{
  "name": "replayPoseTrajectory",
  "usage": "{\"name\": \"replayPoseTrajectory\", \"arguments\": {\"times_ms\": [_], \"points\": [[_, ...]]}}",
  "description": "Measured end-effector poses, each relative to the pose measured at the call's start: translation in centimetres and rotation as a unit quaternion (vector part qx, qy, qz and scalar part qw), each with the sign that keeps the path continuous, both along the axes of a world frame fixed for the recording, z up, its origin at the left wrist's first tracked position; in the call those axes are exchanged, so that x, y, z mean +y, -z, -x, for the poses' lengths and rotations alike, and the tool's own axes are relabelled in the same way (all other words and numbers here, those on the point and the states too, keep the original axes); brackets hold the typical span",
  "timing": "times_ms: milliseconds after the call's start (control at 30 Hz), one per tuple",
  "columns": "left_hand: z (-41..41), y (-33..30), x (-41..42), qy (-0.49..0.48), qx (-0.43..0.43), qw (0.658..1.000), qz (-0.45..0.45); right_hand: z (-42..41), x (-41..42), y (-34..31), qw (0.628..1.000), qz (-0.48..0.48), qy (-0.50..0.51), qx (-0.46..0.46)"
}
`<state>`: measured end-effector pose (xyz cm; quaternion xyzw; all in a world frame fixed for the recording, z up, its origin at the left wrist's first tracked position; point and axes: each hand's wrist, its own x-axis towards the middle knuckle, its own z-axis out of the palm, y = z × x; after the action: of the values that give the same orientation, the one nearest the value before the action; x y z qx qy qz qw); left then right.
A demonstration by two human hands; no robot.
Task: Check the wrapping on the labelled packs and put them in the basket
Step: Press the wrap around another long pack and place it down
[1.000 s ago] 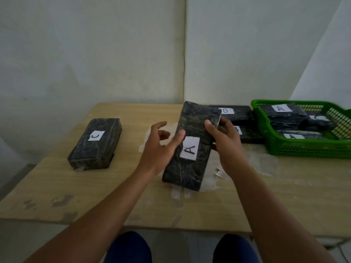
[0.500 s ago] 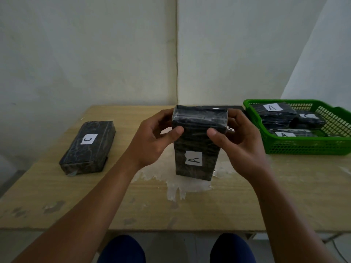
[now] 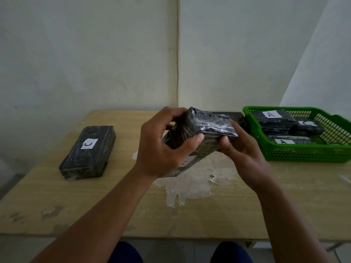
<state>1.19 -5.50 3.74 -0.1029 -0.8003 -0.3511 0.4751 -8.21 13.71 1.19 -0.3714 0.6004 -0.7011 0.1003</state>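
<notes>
Here both hands' fingers grip the tilted black pack above the table.

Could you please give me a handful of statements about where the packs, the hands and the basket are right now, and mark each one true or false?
1. Both hands hold one black pack above the table. True: the left hand and the right hand grip the held pack over the table.
2. The basket is red. False: the basket is green.
3. A pack labelled C lies on the left of the table. True: the C pack lies flat there, away from the hands.
4. The basket holds no packs. False: several packs lie in it, among them one with an A label on top.
5. The held pack lies flat on the table. False: it is lifted and tilted.
</notes>
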Motion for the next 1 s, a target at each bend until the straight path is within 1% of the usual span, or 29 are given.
{"name": "replayPoseTrajectory", "arguments": {"times_ms": [67, 133, 233, 300, 333, 400, 467, 567, 667, 733, 800, 867, 933, 1000], "points": [[0.1, 0.2, 0.0, -0.002, 0.002, 1.0, -0.001, 0.0, 0.0, -0.1, 1.0, 0.0, 0.002, 0.0], [0.4, 0.4, -0.1, 0.0, -0.005, 1.0, -0.023, 0.0, -0.1, -0.4, 1.0, -0.007, -0.001, -0.002], [0.9, 0.7, -0.2, 0.001, -0.047, 0.993, -0.111, -0.3, -0.8, -0.6, 0.999, -0.028, 0.025, -0.008], [1.5, 0.7, -0.1, 0.01, -0.076, 0.975, -0.207, -0.5, -1.2, 0.1, 0.997, -0.063, 0.048, -0.012], [1.8, 0.7, -0.2, 0.011, -0.083, 0.961, -0.263, -0.6, -1.3, 0.8, 0.994, -0.094, 0.047, -0.015], [2.7, 0.6, -0.6, -0.007, -0.104, 0.928, -0.357, -1.2, -1.3, 2.3, 0.985, -0.162, 0.01, -0.053], [3.4, 0.7, -1.3, -0.031, -0.149, 0.904, -0.4, -1.9, -1.5, 3.6, 0.976, -0.186, -0.027, -0.112], [4.2, 0.9, -2.3, -0.024, -0.253, 0.886, -0.389, -2.2, -1.9, 4.3, 0.975, -0.16, 0.006, -0.154], [4.1, 1.3, -2.5, 0.04, -0.332, 0.868, -0.367, -1.4, -2.1, 3.7, 0.966, -0.126, 0.055, -0.219], [3.1, 1.9, -2.2, 0.08, -0.409, 0.841, -0.346, -0.5, -2.2, 2.9, 0.957, -0.1, 0.079, -0.262], [2.2, 2.4, -2.0, 0.122, -0.462, 0.811, -0.337, 0.4, -2.1, 1.9, 0.954, -0.103, 0.092, -0.266], [1.8, 2.3, -2.1, 0.149, -0.457, 0.802, -0.354, 0.9, -1.7, 1.0, 0.959, -0.114, 0.061, -0.252], [1.7, 1.9, -2.5, 0.157, -0.442, 0.796, -0.383, 1.1, -1.1, 0.2, 0.961, -0.123, 0.009, -0.246], [1.8, 1.6, -2.9, 0.167, -0.448, 0.785, -0.394, 1.1, -0.8, -0.5, 0.96, -0.137, -0.015, -0.244]]}}
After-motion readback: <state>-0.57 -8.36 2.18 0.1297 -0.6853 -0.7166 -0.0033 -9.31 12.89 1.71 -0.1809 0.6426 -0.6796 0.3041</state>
